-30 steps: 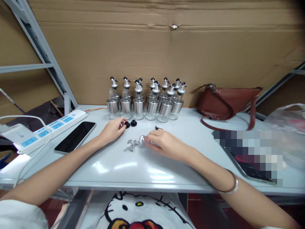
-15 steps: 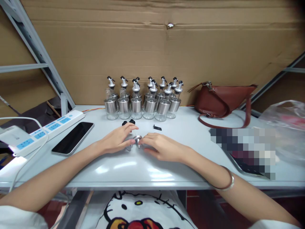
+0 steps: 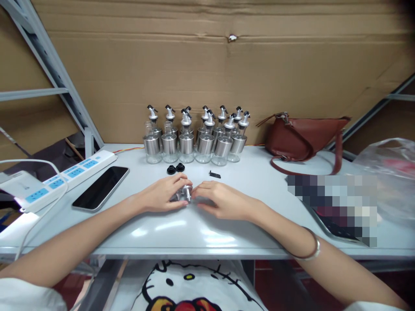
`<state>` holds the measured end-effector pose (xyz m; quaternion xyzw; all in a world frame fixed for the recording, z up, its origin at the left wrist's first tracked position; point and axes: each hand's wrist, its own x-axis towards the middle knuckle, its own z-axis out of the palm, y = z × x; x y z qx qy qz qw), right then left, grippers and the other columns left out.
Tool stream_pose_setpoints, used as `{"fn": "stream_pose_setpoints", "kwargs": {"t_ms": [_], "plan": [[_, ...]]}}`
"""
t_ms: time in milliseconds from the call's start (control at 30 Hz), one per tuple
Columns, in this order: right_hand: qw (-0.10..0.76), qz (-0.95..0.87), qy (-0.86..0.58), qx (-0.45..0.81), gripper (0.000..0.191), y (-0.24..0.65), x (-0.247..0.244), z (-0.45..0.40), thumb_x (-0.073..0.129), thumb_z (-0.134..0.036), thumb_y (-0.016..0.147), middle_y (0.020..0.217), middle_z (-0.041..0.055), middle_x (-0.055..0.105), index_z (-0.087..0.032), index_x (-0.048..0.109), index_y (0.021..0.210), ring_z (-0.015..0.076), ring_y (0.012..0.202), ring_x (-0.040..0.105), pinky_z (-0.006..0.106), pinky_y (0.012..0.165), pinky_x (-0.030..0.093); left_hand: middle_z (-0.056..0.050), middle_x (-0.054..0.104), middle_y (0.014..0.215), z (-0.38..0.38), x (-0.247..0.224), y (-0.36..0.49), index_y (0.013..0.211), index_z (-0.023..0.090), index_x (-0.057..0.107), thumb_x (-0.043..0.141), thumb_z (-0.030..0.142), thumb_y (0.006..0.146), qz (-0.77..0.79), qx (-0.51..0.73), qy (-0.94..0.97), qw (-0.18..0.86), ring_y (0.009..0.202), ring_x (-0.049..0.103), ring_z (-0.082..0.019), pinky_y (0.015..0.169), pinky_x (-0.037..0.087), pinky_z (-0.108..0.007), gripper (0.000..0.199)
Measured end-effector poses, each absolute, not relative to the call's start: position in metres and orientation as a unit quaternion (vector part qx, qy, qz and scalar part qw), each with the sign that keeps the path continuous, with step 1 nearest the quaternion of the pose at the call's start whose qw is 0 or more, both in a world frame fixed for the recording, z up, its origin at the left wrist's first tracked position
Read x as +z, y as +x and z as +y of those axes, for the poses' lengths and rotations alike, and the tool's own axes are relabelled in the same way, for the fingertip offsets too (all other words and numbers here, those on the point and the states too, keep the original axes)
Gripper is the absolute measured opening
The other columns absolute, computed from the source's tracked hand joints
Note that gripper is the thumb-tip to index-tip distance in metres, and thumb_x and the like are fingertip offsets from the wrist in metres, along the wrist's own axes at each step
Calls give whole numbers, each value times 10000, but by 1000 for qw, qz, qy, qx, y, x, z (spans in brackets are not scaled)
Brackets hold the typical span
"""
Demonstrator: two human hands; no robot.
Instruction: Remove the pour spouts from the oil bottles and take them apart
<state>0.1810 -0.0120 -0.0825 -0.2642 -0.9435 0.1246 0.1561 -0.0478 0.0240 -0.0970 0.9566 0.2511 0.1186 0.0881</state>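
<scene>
My left hand (image 3: 164, 192) is curled on the tabletop, thumb and fingers around small silver pourer spouts (image 3: 187, 193). How many lie beneath the palm is partly hidden. My right hand (image 3: 220, 198) is just right of them; its fingertips are by the silver edge, with a gap between thumb and fingers. Beyond the left hand lie two black stoppers (image 3: 175, 168). A small group of black plastic levers (image 3: 215, 174) rests further right. Behind stand glass oil bottles (image 3: 205, 146) with steel bands; most carry silver-and-black pourers, while two at the front left have bare necks.
On the left are a phone (image 3: 101, 188) and a white power strip (image 3: 69, 175) with a cable. To the right sit a brown handbag (image 3: 304, 134), a blurred-out item (image 3: 337, 207) and a clear plastic bag (image 3: 385, 172). Cardboard (image 3: 145, 65) walls the back.
A silver spout by my right fingertips is now within my left hand's grasp. My left fingers have closed in around it, uncovering the black stoppers. The right hand has barely shifted.
</scene>
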Motion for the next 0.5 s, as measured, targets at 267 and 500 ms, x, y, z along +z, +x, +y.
{"fn": "stream_pose_setpoints", "kwargs": {"t_ms": [267, 500], "plan": [[156, -939, -288, 106, 166, 181, -82, -13, 534, -165, 871, 942, 96, 641, -141, 588, 1026, 197, 858, 593, 337, 785, 468, -107, 478, 1140, 23, -96, -48, 1218, 179, 405, 549, 435, 830, 262, 114, 953, 98, 975, 559, -239, 859, 466, -351, 487], [128, -937, -315, 73, 102, 183, -80, -11, 533, -147, 876, 829, 69, 625, -132, 633, 868, 175, 778, 569, 298, 721, 439, -90, 517, 1031, 23, -92, -47, 1225, 173, 403, 572, 467, 818, 269, 94, 953, 105, 941, 552, -250, 822, 464, -360, 530]]}}
